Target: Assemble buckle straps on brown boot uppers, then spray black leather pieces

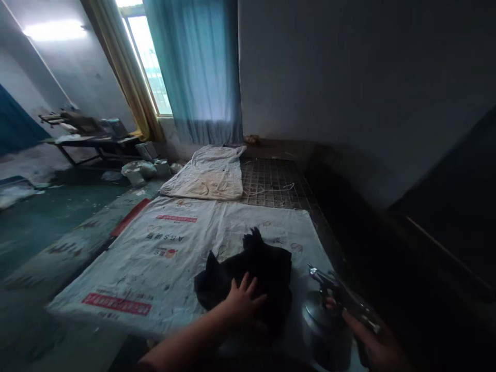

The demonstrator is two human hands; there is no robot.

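My left hand (243, 301) lies with its fingers spread on a crumpled black cloth (267, 266). That cloth rests on the near part of a printed white sheet (182, 274) covering the table. At the lower right, my right hand (366, 336) is wrapped round a spray gun (327, 279). Beneath its nozzle hangs a metal cup (323, 325), just right of the cloth. Shadow hides part of the grip, and whether the cup touches the sheet I cannot tell.
Beyond the sheet lie a stained, folded white sack (217, 173) and a wire grid (267, 181). A blue curtain (197, 67) hangs by the window. To the far left, machines stand on a bench (93, 142), with bags and tins (139, 170) on the floor.
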